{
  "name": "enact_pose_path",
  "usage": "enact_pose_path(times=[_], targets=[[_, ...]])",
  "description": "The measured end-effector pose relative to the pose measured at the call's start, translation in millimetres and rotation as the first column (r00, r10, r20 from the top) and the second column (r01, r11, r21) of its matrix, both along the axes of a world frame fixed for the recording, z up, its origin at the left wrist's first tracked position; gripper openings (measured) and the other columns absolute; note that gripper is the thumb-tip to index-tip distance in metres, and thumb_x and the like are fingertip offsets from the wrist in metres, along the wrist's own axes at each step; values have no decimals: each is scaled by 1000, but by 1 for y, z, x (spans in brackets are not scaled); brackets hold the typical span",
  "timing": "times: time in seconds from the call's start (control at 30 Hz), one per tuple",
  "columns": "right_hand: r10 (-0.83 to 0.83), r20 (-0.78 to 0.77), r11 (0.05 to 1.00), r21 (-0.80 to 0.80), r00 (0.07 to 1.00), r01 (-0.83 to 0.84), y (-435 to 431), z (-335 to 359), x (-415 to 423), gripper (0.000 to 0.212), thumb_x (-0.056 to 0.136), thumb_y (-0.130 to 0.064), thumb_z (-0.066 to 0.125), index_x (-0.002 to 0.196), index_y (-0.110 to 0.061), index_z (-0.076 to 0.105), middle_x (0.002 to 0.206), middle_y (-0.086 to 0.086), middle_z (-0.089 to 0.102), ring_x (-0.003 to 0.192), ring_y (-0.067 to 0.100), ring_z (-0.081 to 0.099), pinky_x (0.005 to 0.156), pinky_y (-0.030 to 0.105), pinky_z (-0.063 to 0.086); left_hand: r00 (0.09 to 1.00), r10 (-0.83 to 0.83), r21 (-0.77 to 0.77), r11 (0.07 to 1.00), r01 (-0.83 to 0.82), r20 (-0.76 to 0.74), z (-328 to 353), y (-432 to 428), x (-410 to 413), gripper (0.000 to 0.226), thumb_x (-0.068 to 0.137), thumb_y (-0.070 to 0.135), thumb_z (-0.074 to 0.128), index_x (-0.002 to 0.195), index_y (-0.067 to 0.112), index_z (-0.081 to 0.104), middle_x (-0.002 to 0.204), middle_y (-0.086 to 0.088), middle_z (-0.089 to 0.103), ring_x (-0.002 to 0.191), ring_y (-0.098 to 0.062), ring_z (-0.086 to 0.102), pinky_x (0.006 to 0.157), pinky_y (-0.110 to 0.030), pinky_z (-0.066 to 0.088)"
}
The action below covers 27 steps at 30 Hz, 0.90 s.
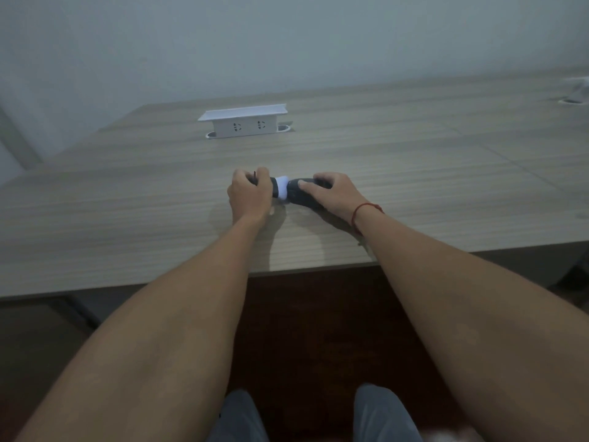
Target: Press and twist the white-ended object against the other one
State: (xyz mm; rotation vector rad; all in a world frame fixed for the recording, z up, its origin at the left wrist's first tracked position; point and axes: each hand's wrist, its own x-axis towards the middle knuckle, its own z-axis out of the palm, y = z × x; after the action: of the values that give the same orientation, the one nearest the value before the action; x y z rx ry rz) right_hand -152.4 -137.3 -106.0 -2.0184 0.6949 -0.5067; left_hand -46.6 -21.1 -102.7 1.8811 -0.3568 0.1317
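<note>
A dark grey rolled cloth bundle with a white band in its middle (283,190) lies on the wooden table (127,218); it looks like socks, though I cannot tell for sure. My left hand (248,194) grips the bundle's left end with curled fingers. On the right end, my right hand (331,194) holds the dark part, its thumb lying on top. A red string circles my right wrist (366,212). Most of the bundle is hidden under the two hands.
A white pop-up socket box (243,121) with two outlets stands raised at the far middle of the table. Another cable opening (573,100) shows at the far right edge. The table's front edge runs below my forearms, and my knees are under it.
</note>
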Motion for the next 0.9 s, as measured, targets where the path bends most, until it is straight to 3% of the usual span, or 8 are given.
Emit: enact_pose_path(times=[0.17, 0.33, 0.53, 0.7, 0.83, 0.9], targets=[[49, -44, 994, -92, 998, -53, 0, -1, -1, 72, 80, -51, 67, 139, -15, 48, 139, 5, 55, 127, 22, 52, 110, 39, 41, 1000, 7, 5, 1000, -8, 18, -2, 7, 2, 18, 88, 27, 52, 83, 10, 51, 90, -7, 57, 82, -24, 54, 74, -32, 45], [114, -17, 992, -50, 993, -115, -1, 1, -6, 68, 80, -45, 72, 136, -13, 51, 131, 1, 57, 110, 11, 52, 95, 24, 39, 1000, 6, -121, 993, -8, -18, 8, 0, -2, 23, 93, 22, 48, 102, 3, 57, 98, -4, 55, 88, -17, 51, 75, -24, 36], [123, -3, 992, -26, 992, -123, -3, 2, -4, 71, 79, -43, 73, 139, -12, 49, 137, 4, 55, 120, 16, 53, 104, 29, 42, 997, 39, 191, 981, -25, -65, 14, -4, 9, 30, 94, 22, 45, 113, 0, 55, 121, -19, 59, 109, -34, 58, 84, -34, 44], [137, 13, 991, -12, 990, -137, -3, 1, -5, 70, 79, -44, 73, 137, -14, 50, 134, 3, 56, 117, 16, 53, 102, 29, 42, 1000, -30, 18, 999, 29, 11, 31, -15, 3, 15, 96, 21, 43, 95, 8, 51, 97, -9, 54, 84, -20, 49, 71, -27, 36], [150, 16, 988, 21, 989, -150, -3, 1, -6, 69, 79, -42, 74, 137, -13, 50, 134, 5, 56, 112, 15, 52, 99, 30, 43, 997, -25, 143, 989, 36, -79, 26, -23, 4, 33, 93, 26, 47, 112, 0, 57, 114, -15, 61, 97, -31, 60, 74, -33, 42], [151, 19, 988, 30, 988, -152, -4, 1, -5, 72, 79, -42, 74, 139, -14, 48, 136, 4, 55, 112, 14, 51, 97, 29, 43, 995, 14, 133, 991, 0, -101, 23, -20, 9, 36, 92, 26, 48, 112, -2, 58, 115, -17, 63, 100, -33, 61, 73, -32, 41]])
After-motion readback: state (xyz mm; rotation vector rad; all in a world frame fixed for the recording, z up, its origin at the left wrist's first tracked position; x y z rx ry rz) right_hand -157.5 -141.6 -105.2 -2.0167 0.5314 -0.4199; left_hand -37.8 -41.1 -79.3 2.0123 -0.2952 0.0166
